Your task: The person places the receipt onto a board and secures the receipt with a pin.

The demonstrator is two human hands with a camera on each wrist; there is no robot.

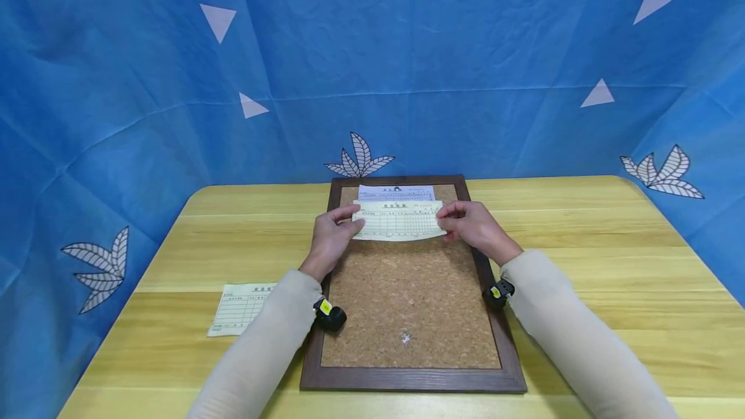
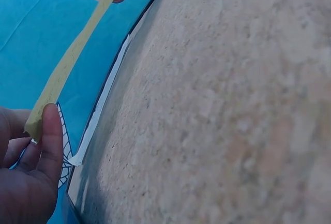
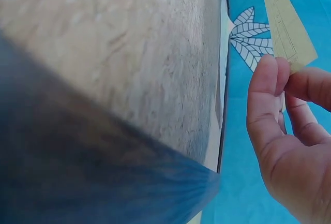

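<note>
A pale yellow printed form slip point(image 1: 398, 225) is stretched between both hands, raised above the cork board point(image 1: 407, 290). My left hand point(image 1: 334, 238) pinches its left end between thumb and fingers; the left wrist view shows the slip point(image 2: 72, 58) almost edge-on. At the other end, the right hand point(image 1: 474, 226) pinches the slip's edge, and the right wrist view shows that grip on the paper point(image 3: 284, 27). Behind it, a whitish form slip point(image 1: 396, 193) lies on the board's far end, its lower part hidden. A small dark thing sits at its top edge.
The board's dark brown frame point(image 1: 413, 379) rests on a wooden table point(image 1: 588, 264). On the board's near part lies a small silvery cluster point(image 1: 405, 337), too small to make out. Another pale slip point(image 1: 233, 309) lies on the table, partly under the left sleeve. A blue patterned cloth point(image 1: 407, 50) hangs behind.
</note>
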